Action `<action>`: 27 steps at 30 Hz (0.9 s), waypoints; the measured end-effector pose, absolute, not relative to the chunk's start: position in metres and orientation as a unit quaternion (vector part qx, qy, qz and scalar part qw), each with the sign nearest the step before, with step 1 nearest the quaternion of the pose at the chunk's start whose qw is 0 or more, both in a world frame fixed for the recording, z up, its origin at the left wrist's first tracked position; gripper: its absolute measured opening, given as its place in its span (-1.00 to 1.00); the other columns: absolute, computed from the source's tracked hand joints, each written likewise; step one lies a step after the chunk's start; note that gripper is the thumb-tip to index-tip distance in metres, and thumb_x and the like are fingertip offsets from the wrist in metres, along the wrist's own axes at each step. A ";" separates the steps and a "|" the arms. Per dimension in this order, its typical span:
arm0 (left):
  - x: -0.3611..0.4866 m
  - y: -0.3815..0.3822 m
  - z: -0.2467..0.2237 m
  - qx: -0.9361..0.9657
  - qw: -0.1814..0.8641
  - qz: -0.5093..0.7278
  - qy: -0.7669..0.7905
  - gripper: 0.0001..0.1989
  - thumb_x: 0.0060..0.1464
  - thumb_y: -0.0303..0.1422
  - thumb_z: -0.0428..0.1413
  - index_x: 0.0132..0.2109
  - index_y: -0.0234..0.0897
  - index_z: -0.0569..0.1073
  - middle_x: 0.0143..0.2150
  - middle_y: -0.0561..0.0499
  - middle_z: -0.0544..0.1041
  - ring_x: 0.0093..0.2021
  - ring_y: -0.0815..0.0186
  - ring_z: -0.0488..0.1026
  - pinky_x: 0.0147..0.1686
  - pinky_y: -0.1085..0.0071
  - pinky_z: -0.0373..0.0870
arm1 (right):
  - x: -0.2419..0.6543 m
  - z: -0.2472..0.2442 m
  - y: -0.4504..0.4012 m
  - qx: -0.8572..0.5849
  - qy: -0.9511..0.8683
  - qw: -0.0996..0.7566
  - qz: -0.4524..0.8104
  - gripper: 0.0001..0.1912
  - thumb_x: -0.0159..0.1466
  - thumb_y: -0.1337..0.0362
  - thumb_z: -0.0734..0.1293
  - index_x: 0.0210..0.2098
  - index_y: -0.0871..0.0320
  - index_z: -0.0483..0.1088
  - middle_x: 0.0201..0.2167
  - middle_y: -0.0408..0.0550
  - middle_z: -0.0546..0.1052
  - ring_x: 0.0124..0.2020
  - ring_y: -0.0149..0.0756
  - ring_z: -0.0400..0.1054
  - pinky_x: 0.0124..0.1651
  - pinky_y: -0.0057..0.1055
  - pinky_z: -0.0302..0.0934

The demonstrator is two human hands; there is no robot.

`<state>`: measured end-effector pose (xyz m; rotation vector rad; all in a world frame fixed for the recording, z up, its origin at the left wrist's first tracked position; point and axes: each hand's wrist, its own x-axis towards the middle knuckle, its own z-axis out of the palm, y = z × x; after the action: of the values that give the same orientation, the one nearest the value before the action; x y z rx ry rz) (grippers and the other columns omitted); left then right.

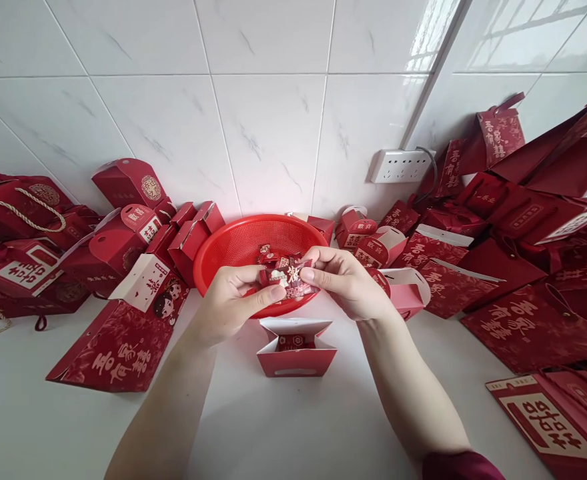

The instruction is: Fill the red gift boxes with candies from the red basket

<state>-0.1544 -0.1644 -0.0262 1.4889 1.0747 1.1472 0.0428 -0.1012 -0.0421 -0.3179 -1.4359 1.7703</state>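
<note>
Now, the left hand [228, 300] pinches the near end of a small red printed packet [299, 273], thumb on the front, fingers tucked behind. The right hand [346, 283] has the other end, thumb and forefinger pressed together on the wrapper. Is that one packet or two overlapping? Too bunched to call! It's up in the air, over the near rim of the red plastic basket [207, 257], where more wrapped packets [268, 256] lie loose, so the supply isn't used up.

Just this side of the basket, upright on the white tabletop [253, 427], stands the red gift box [296, 365], and there's red-wrapped filling [293, 342] inside already! Its top gapes wide, so by the look of it this one is begun but not finished; how full, the view won't say.

Farther out, folded red cartons [123, 247] crowd the left, and red pouches [533, 327] and handled bags pile up on the right. Packed or bare inside? Most of them don't show.
</note>
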 end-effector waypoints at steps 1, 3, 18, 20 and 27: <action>-0.154 -0.165 -0.025 0.608 0.466 0.468 0.440 -0.75 0.11 -0.27 0.27 -0.11 -0.34 0.62 -0.12 -0.09 0.65 -0.02 0.07 0.58 0.05 0.20 0.52 | 0.043 -0.042 -0.101 -0.125 -0.567 0.398 0.710 -0.80 0.22 0.22 0.48 -0.42 0.16 0.41 -0.46 -0.18 0.53 -0.44 -0.44 0.41 -0.29 -0.45 0.34; -0.154 -0.167 -0.022 0.615 0.460 0.456 0.450 -0.73 0.13 -0.26 0.26 -0.07 -0.32 0.62 -0.09 -0.09 0.65 0.00 0.07 0.57 0.07 0.20 0.50 | 0.044 -0.041 -0.100 -0.130 -0.572 0.385 0.712 -0.78 0.22 0.19 0.47 -0.40 0.15 0.40 -0.45 -0.17 0.54 -0.45 -0.40 0.44 -0.29 -0.39 0.38; -0.157 -0.164 -0.022 0.652 0.380 0.410 0.512 -0.74 0.25 -0.20 0.11 -0.06 -0.26 0.57 -0.14 -0.03 0.60 -0.08 0.21 0.51 -0.01 0.33 0.44 | 0.053 -0.033 -0.099 -0.212 -0.670 0.434 0.564 -0.82 0.30 0.15 0.39 -0.31 0.14 0.45 -0.37 -0.12 0.54 -0.32 -0.36 0.44 -0.18 -0.39 0.37; -0.155 -0.166 -0.018 0.671 0.342 0.404 0.519 -0.76 0.26 -0.22 0.10 -0.12 -0.27 0.56 -0.19 -0.02 0.58 -0.13 0.24 0.50 -0.04 0.36 0.42 | 0.055 -0.033 -0.100 -0.214 -0.693 0.431 0.537 -0.82 0.29 0.15 0.40 -0.24 0.14 0.47 -0.29 -0.08 0.57 -0.25 -0.31 0.46 -0.12 -0.34 0.38; -0.149 -0.174 -0.012 0.791 0.224 0.199 0.533 -0.77 0.09 -0.18 0.21 -0.20 -0.25 0.54 -0.33 0.05 0.51 -0.34 0.33 0.40 -0.37 0.47 0.27 | 0.085 -0.019 -0.119 -0.215 -0.767 0.447 0.407 -0.90 0.28 0.23 0.42 -0.22 0.08 0.49 -0.24 -0.07 0.58 -0.21 -0.26 0.48 -0.13 -0.32 0.37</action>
<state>-0.1492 -0.1739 -0.0119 2.1847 1.4718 0.5485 0.0850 -0.1191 -0.0188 -0.5326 -1.8984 1.0081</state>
